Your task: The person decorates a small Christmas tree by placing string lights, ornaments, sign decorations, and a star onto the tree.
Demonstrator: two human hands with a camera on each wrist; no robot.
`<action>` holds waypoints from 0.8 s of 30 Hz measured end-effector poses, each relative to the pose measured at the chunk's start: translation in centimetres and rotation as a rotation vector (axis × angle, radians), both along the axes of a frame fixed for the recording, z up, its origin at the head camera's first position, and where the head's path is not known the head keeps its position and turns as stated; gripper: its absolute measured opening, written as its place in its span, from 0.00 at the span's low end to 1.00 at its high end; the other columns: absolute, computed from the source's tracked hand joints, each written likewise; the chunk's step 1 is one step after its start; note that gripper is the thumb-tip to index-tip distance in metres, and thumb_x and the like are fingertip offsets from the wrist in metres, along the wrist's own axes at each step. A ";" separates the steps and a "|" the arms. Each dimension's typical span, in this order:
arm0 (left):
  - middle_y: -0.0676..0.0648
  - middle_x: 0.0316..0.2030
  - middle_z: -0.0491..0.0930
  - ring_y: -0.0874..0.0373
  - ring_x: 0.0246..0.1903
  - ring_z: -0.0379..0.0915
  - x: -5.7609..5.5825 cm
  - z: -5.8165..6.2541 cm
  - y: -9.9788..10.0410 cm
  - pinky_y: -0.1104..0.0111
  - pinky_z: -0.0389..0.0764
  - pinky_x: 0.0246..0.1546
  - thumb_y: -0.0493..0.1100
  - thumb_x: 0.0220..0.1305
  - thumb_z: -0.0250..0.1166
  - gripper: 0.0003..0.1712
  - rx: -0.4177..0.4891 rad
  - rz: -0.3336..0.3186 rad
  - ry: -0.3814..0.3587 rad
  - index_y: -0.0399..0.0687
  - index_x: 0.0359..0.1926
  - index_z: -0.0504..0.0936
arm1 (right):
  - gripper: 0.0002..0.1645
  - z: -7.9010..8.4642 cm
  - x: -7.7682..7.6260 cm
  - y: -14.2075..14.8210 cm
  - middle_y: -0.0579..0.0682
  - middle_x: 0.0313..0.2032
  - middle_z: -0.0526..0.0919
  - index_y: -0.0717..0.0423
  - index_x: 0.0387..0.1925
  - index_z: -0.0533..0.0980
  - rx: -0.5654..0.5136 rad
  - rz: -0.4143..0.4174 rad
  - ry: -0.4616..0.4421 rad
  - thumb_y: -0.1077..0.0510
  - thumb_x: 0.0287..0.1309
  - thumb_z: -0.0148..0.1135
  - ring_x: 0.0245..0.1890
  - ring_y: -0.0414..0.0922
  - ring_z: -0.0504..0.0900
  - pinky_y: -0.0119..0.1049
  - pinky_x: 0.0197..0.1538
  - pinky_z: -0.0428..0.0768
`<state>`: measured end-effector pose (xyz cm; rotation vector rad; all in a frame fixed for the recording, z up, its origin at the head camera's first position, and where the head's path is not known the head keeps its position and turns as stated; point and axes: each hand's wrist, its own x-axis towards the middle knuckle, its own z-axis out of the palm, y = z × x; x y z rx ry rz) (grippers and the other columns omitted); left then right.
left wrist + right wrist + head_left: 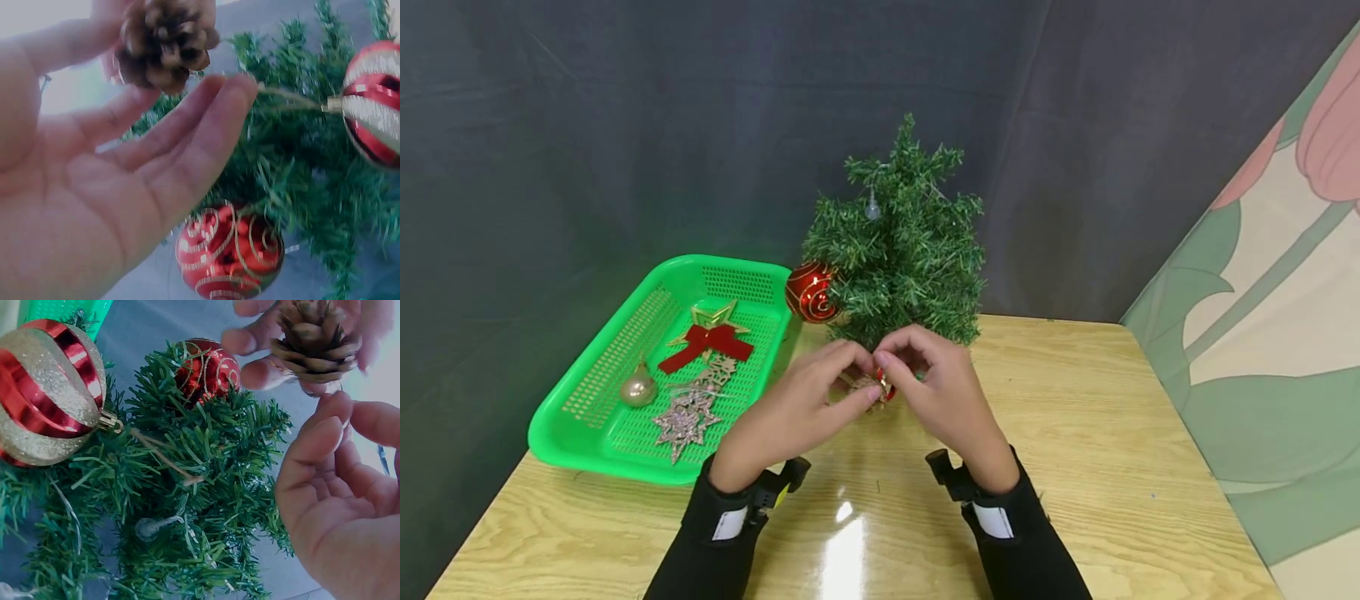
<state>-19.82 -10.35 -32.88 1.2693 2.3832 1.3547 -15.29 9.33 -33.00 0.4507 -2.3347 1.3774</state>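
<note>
In front of the small Christmas tree (902, 258), my two hands meet low down. A brown pine cone (315, 344) sits among the fingers of my left hand (805, 404), which holds it. Just below the cone in the right wrist view, my right hand (936, 387) pinches a thin string at its end with thumb and forefinger. Close by, a red and gold striped ball (53, 390) hangs on the tree by a cord. A red ball with gold swirls (811, 292) hangs at the tree's left. In the head view the fingers mostly hide the cone.
A green basket (550, 429) stands at left on the wooden table (1075, 467). It holds a gold star with a red bow (707, 343), a pale gold ball (638, 388) and a glittery snowflake (687, 419). Small clear bulbs (872, 207) hang on the tree.
</note>
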 end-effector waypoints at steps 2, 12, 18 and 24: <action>0.53 0.43 0.82 0.63 0.39 0.80 0.3 0.1 0.5 0.68 0.84 0.41 0.40 0.74 0.64 0.03 0.048 0.053 -0.006 0.49 0.46 0.82 | 0.03 0.0 0.0 0.0 0.49 0.34 0.86 0.56 0.40 0.83 -0.027 -0.001 0.021 0.65 0.69 0.65 0.27 0.38 0.79 0.31 0.31 0.78; 0.51 0.33 0.82 0.62 0.26 0.71 -0.1 2.7 2.3 0.68 0.73 0.29 0.37 0.73 0.64 0.03 0.187 0.209 0.364 0.43 0.41 0.85 | 0.03 1.0 -0.4 0.5 0.53 0.34 0.85 0.63 0.41 0.82 -0.158 -0.073 0.178 0.68 0.66 0.66 0.29 0.41 0.81 0.30 0.33 0.78; 0.46 0.35 0.83 0.53 0.33 0.74 -1.4 7.2 3.7 0.64 0.75 0.37 0.36 0.73 0.64 0.04 0.112 0.231 0.617 0.41 0.40 0.84 | 0.03 4.6 -2.0 1.6 0.58 0.33 0.83 0.67 0.39 0.81 -0.074 -0.149 0.401 0.68 0.67 0.64 0.28 0.39 0.77 0.27 0.33 0.75; 0.45 0.32 0.81 0.53 0.32 0.73 -3.7 11.4 4.9 0.63 0.73 0.37 0.38 0.75 0.61 0.08 0.129 0.259 0.588 0.40 0.37 0.83 | 0.08 9.2 -4.4 2.3 0.58 0.30 0.83 0.67 0.39 0.82 0.031 -0.239 0.501 0.63 0.70 0.64 0.25 0.39 0.75 0.28 0.32 0.73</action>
